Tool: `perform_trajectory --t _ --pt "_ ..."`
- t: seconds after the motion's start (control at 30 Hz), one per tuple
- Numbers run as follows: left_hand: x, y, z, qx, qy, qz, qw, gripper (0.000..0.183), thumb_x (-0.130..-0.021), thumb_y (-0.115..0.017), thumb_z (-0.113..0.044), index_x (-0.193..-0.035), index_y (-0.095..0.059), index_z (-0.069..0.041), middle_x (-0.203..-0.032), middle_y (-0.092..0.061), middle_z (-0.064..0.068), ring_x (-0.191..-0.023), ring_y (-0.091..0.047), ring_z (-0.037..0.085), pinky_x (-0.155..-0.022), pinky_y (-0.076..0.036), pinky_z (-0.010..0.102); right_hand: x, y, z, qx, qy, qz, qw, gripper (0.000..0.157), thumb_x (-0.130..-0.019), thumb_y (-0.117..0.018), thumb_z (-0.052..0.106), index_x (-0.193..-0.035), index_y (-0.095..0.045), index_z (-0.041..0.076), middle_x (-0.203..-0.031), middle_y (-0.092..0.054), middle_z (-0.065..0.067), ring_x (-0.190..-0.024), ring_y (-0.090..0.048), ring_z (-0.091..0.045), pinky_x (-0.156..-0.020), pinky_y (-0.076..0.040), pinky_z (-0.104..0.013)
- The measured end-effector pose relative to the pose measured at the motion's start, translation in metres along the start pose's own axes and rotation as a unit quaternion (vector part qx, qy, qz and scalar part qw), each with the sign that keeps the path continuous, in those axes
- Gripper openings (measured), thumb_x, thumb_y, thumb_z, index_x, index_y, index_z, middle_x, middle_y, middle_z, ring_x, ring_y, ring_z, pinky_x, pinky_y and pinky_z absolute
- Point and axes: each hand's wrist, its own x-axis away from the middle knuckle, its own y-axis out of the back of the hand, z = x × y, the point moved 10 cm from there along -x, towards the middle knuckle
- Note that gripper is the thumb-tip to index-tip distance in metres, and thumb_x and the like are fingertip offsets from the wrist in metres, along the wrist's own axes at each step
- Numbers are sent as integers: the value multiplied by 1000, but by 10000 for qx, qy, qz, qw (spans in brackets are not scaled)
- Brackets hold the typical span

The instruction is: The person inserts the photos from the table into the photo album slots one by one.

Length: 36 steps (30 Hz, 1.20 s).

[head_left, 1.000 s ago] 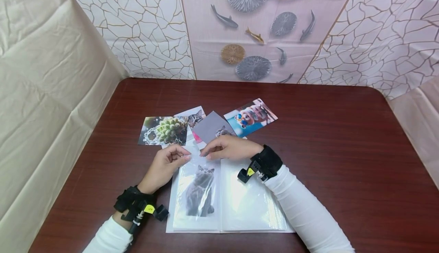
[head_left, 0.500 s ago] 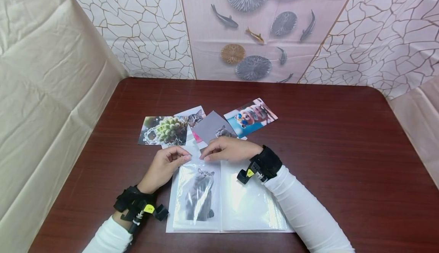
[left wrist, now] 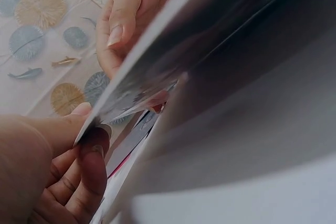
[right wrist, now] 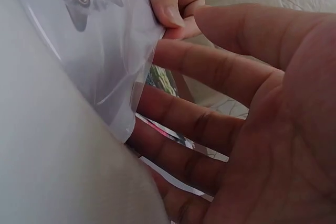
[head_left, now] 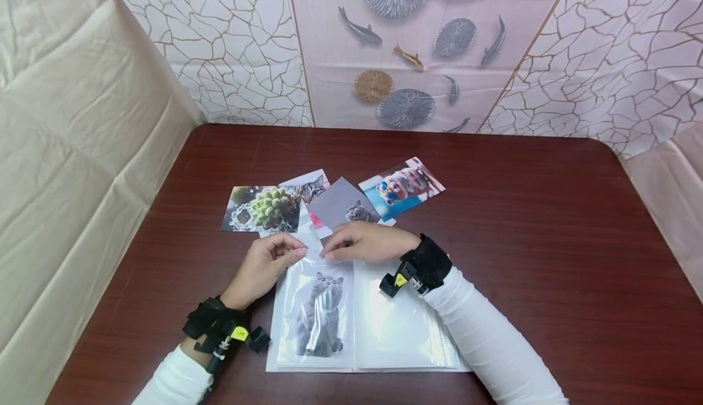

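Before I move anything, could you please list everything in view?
Open album: one, white, on table.
Cat photo: one, grey, under left page's film.
Succulent photo: one, green, beyond album, left.
Tabby photo: one, mostly white, beside succulent photo.
Kitten photo: one, grey, middle of photos.
Rightmost photo: one, pink and blue, beyond album.
Table: one, reddish brown, underneath.
Backdrop: one, white, pink and gold, behind.
Side cloths: two, pale, left and right.
Strapped cameras: two, black, both wrists.
Sleeves: two, white, forearms.
Hands: two, album's left page.
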Motion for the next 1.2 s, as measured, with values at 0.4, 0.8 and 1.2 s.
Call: perform_trajectory --t 0.4,0.8,1.2 --pt "-3 6 -6 -752 36 -10 9972 18 -90 -65 -31 -99 -69 -16 -84 -66 -2 -65 -54 15 -58 -45 28 24 1 7 462 -93 -416 9980 36 -98 -52 35 -122 -65 11 -113 -62 2 -101 -55 -7 -90 -45 -30" --pt "-14 30 -17 -1895 -208 -185 9815 16 -90 -67 -20 -104 -69 -14 -84 -66 -2 -67 -54 11 -60 -47 30 67 13 8 1338 -284 -1218 9831 33 -95 -58 30 -119 -66 8 -114 -62 -4 -109 -54 -17 -94 -45 -35" --pt "-41 92 13 -3173 767 -572 9435 31 -90 -66 -28 -111 -64 -6 -92 -63 9 -80 -57 23 -67 -47 39 93 21 2 1434 -588 -1632 9743 31 -94 -60 31 -117 -67 11 -111 -62 -2 -108 -51 -15 -93 -44 -37"
